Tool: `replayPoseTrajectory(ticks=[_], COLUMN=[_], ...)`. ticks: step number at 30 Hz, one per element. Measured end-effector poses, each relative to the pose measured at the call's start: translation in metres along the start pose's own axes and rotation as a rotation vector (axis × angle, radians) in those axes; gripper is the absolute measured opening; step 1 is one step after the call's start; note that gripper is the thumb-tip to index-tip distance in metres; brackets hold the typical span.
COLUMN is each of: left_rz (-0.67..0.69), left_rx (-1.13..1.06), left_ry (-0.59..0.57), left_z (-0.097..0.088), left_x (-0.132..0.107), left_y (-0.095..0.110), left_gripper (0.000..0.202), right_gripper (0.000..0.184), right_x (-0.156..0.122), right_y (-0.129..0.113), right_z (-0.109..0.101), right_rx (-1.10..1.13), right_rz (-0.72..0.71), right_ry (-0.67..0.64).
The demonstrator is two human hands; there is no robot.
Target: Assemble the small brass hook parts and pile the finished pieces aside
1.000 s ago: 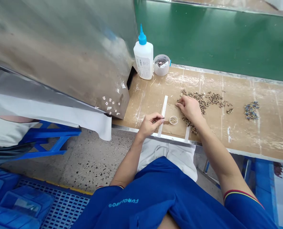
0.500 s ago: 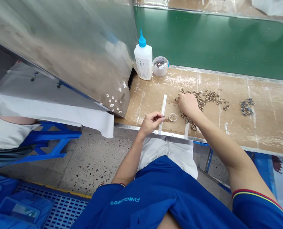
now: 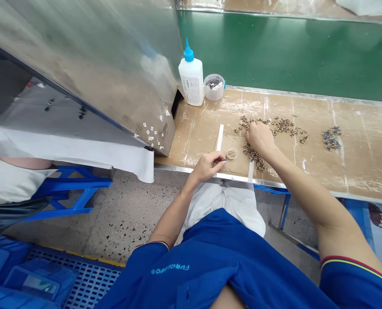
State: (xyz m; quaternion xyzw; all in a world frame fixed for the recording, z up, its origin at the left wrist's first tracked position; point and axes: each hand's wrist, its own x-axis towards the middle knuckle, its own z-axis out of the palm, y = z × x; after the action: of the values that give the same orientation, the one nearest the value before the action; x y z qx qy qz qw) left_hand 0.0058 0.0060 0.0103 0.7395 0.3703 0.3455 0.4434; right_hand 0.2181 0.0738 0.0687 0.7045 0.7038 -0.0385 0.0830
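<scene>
Where the worktop (image 3: 355, 171) meets the person's lap, what goes down first?

Item one: left hand (image 3: 207, 167), near the front edge, fingers pinched shut. Anything between them is too small to make out.

And the other?

Item two: right hand (image 3: 258, 139), mid-worktop, curled, fingertips pressed down among brass parts (image 3: 283, 126). These lie in a loose band, with a thicker clump (image 3: 253, 156) just below the palm. Whether the hand grips any, I cannot tell.

Between the hands?

One small clear ring (image 3: 231, 153), close to the front edge, flanked by two white strips (image 3: 220, 137) running front to back.

Along the back edge?

One glue bottle (image 3: 191, 77), upright, blue nozzle, toward the left corner, just beside a round tub (image 3: 214, 87) holding scraps. Behind them, a green panel (image 3: 274, 51).

Toward the right end?

One small heap of blue-grey parts (image 3: 331, 138), well apart from the brass.
</scene>
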Motion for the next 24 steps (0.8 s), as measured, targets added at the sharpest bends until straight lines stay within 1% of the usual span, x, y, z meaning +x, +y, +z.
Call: replayPoseTrajectory(ticks=[3, 6, 9, 11, 13, 15, 16, 18, 20, 22, 24], left_rz=[0.006, 0.013, -0.006, -0.009, 0.001, 0.020, 0.031, 0.047, 0.054, 0.064, 0.080], left_rx=[0.026, 0.040, 0.059, 0.075, 0.091, 0.107, 0.117, 0.149, 0.189, 0.225, 0.250], left_ry=[0.007, 0.004, -0.006, -0.018, -0.037, -0.060, -0.074, -0.097, -0.122, -0.139, -0.147], left_z=[0.001, 0.002, 0.002, 0.001, 0.001, 0.000, 0.001, 0.001, 0.002, 0.003, 0.004], left_x=[-0.003, -0.005, -0.007, -0.007, -0.006, -0.005, -0.005, -0.004, -0.002, -0.001, 0.000], left_y=[0.001, 0.002, 0.003, 0.003, 0.003, 0.002, 0.002, 0.001, 0.000, -0.001, -0.002], left_gripper=[0.015, 0.015, 0.015, 0.015, 0.016, 0.017, 0.018, 0.020, 0.021, 0.021, 0.023], right_gripper=[0.031, 0.031, 0.028, 0.025, 0.021, 0.015, 0.013, 0.016, 0.021, 0.027, 0.034], right_x=[0.004, 0.009, 0.013, 0.007, -0.010, -0.038, -0.054, -0.085, -0.109, -0.122, -0.126], right_y=[0.007, 0.016, 0.028, 0.035, 0.039, 0.037, 0.034, 0.021, 0.003, -0.014, -0.026], right_z=[0.004, 0.012, 0.017, 0.017, 0.013, 0.011, 0.013, 0.021, 0.037, 0.056, 0.072], right_rx=[0.006, 0.044, 0.172, 0.311, 0.503, 0.749, 0.878, 1.135, 1.347, 1.483, 1.563], right_rz=[-0.025, -0.059, -0.100, -0.101, -0.075, -0.042, -0.036, -0.035, -0.015, 0.062, 0.123], right_ry=[-0.005, 0.019, 0.075, 0.135, 0.216, 0.290, 0.307, 0.284, 0.232, 0.186, 0.154])
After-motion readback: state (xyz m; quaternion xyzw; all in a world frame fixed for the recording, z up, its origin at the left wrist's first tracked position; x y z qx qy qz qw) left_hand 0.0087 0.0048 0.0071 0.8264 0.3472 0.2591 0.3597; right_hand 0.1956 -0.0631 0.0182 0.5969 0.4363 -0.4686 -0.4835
